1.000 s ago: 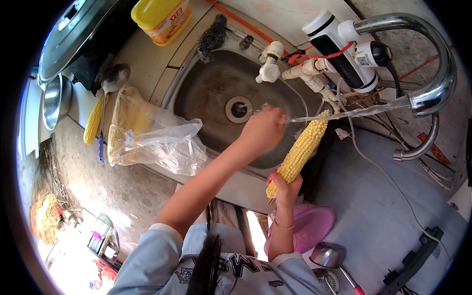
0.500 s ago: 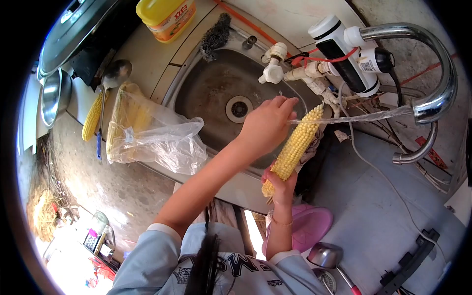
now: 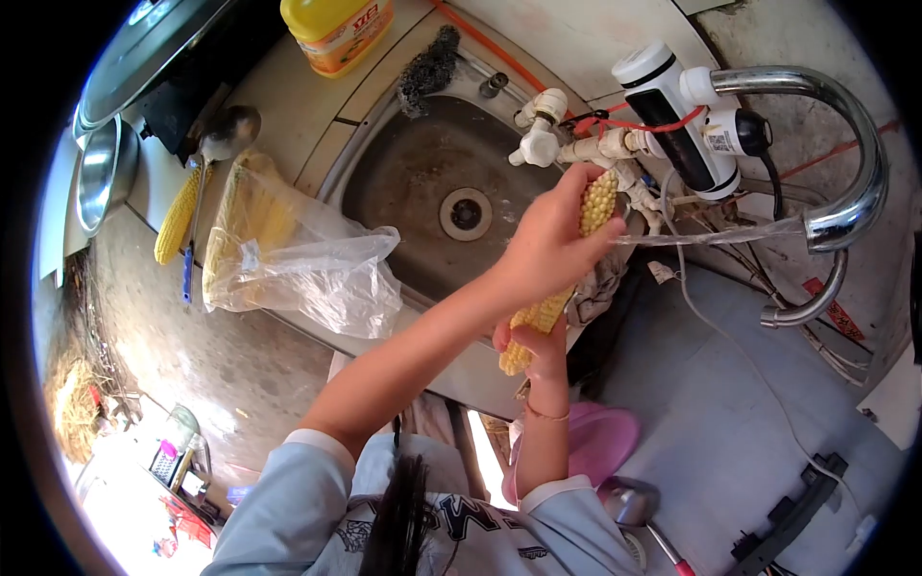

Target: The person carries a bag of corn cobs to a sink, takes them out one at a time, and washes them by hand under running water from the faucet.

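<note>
A yellow corn cob (image 3: 545, 312) without its husk slants over the right side of the metal sink (image 3: 394, 187). My right hand (image 3: 540, 348) grips its lower end. Higher up, my left hand (image 3: 555, 240) is wrapped round the cob, thumb on one side and fingers on the other, and covers much of its middle. Water runs sideways from the curved faucet (image 3: 834, 226) onto my left hand and the cob. To the left of the sink, a clear plastic bag (image 3: 336, 278) holds more corn. Another corn cob (image 3: 179, 221) lies beside a ladle (image 3: 229, 134).
A yellow detergent jug (image 3: 338, 34) and a dark scouring pad (image 3: 427, 72) stand behind the sink. White valves (image 3: 540, 144) and a water heater (image 3: 677, 120) rise at its right. Below are a pink basin (image 3: 600, 442) and a power strip (image 3: 792, 518).
My left hand has gone from beside the corn cob to wrapping round its upper part. The cob has shifted slightly down and left in view. My right hand keeps its grip.
</note>
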Demonstrator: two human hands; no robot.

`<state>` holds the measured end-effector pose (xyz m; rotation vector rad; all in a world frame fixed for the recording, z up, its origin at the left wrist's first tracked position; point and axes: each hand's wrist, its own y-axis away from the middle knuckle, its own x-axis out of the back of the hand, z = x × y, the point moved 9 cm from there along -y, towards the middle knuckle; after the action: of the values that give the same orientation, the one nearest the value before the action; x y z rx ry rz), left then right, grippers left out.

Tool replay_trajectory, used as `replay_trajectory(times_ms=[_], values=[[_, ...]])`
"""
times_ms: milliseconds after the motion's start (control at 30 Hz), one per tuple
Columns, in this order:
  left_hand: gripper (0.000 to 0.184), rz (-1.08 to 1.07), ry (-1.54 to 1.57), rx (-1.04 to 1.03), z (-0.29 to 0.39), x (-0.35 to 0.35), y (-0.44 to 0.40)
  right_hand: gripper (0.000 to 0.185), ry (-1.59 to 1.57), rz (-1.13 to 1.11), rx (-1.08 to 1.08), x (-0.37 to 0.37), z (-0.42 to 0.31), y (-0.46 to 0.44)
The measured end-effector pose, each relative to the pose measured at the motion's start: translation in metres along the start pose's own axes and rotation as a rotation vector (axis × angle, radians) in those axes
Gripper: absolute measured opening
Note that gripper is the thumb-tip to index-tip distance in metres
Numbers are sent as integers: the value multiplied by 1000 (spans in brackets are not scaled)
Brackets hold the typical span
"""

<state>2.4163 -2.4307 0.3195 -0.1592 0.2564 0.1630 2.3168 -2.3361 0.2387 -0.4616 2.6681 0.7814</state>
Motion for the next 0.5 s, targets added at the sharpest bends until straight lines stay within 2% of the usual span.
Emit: replay_trajectory(times_ms=[67, 100, 167, 200, 233, 267, 300, 333, 400, 433, 500], values=[[25, -89, 64, 333, -25, -4, -2, 28, -72, -45, -52, -2, 1, 1], [25, -88, 70, 332, -26, -2, -4, 30, -157, -102, -127, -7, 5, 4], [21, -330, 751, 551, -34, -31, 4, 32, -239, -156, -203, -10, 9, 9], [21, -329, 754, 548, -38, -31, 4, 32, -431, -321, -309, -25, 13, 17], [23, -418, 1065, 558, -33, -42, 7, 32, -624, -487, -416, -40, 14, 26], [26, -506, 1376, 559, -25, -49, 9, 32, -621, -487, -418, -40, 17, 25], [30, -546, 1463, 530, -15, -51, 7, 32, -706, -576, -423, -48, 18, 26], [30, -546, 1464, 527, -12, -50, 6, 32, -791, -665, -425, -56, 14, 28], [28, -247, 907, 548, -36, -31, -2, 33, -705, -588, -398, -49, 15, 23], [28, -249, 910, 550, -36, -34, -2, 35, -779, -571, -416, -46, 13, 22], [25, 10, 843, 603, -50, -17, -2, 37, -852, -559, -436, -45, 11, 22]])
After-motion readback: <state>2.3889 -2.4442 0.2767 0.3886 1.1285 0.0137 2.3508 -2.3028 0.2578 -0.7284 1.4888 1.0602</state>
